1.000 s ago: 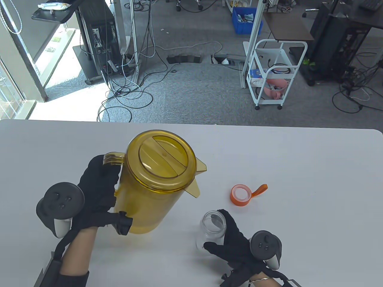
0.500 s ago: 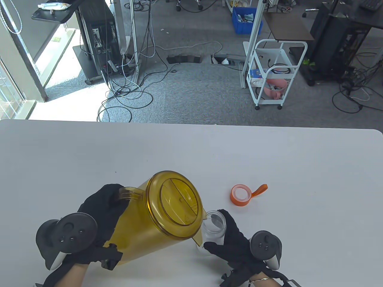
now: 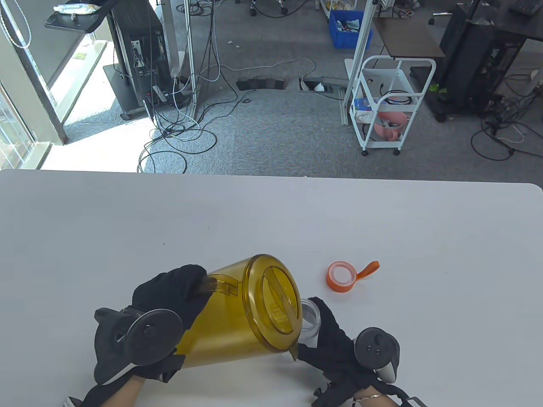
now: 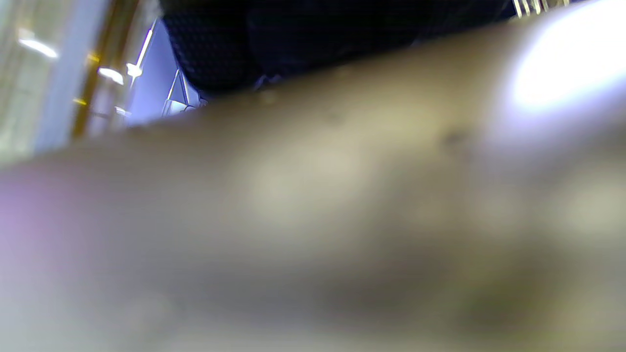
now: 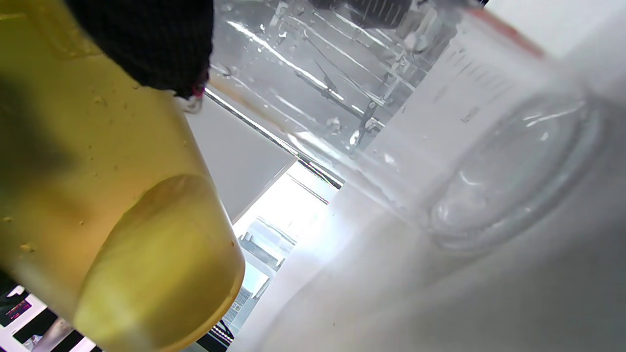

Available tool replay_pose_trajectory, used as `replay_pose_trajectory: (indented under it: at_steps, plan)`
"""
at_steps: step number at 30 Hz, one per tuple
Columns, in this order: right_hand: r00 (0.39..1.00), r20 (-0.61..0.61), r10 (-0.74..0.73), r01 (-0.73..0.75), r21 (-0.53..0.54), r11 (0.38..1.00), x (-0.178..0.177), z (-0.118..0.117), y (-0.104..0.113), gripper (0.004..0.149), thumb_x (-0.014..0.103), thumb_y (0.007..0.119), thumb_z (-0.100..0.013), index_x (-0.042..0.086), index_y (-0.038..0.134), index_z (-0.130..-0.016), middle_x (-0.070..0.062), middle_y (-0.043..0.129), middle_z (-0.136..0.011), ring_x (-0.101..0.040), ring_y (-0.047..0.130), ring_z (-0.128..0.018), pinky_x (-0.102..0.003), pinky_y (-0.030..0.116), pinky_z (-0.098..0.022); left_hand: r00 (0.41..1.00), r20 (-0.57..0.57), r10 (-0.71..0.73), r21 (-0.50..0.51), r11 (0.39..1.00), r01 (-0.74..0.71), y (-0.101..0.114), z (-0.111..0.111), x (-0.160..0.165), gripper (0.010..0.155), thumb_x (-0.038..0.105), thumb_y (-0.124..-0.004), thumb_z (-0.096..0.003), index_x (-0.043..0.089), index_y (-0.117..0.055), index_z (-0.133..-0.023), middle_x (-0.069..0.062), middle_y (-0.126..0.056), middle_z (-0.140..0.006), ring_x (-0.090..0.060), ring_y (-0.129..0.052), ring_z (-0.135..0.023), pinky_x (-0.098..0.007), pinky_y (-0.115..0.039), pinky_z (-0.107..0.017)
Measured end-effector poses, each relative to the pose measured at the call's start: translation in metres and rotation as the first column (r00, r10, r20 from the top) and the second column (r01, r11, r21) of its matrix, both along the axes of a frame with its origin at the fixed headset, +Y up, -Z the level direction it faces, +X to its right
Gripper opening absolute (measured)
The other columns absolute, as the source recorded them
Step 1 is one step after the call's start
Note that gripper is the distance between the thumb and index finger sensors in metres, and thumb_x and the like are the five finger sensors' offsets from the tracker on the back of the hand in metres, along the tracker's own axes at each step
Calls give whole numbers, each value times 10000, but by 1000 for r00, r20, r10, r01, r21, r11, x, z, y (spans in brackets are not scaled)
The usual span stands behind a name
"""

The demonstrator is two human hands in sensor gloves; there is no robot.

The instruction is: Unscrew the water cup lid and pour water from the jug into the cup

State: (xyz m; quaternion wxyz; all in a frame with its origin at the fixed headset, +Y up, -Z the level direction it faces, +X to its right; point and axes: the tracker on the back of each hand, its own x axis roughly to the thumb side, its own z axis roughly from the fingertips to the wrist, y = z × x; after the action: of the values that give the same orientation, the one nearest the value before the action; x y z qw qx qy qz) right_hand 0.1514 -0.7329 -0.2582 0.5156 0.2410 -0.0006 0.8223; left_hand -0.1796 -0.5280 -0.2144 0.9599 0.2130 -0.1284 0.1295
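Note:
My left hand (image 3: 169,296) grips the handle of the amber jug (image 3: 242,313), which is tipped steeply to the right with its lidded top over the clear cup (image 3: 312,320). The cup stands upright on the white table (image 3: 424,237), its mouth partly hidden by the jug's rim. My right hand (image 3: 328,339) holds the cup from its right side, thumb and fingers curled round it. In the right wrist view the cup (image 5: 440,146) fills the frame, with the jug (image 5: 107,205) at left. The left wrist view is blurred by the jug's wall (image 4: 313,220). The orange cup lid (image 3: 341,276) lies on the table beyond the cup.
The lid's orange strap (image 3: 368,269) points right. The table's far edge borders a floor with cables and a white cart (image 3: 390,101).
The jug has come down and right from beside the cup and tipped further over it. My left hand rolled with it. My right hand and the cup stayed put.

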Motion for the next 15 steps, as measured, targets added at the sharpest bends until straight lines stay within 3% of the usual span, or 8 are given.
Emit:
replay_pose_trajectory:
  at_steps: [15]
  plan:
    - [1000, 2, 3, -3, 3, 1000, 0, 0, 0, 997, 448, 875, -435, 118, 197, -1088, -207, 361, -1147, -464, 523, -1053, -699, 392, -698, 973, 3, -230, 31, 973, 230, 24, -8, 23, 358, 601, -509, -650, 394, -560, -939, 237, -815, -616, 52, -924, -412, -288, -852, -601]
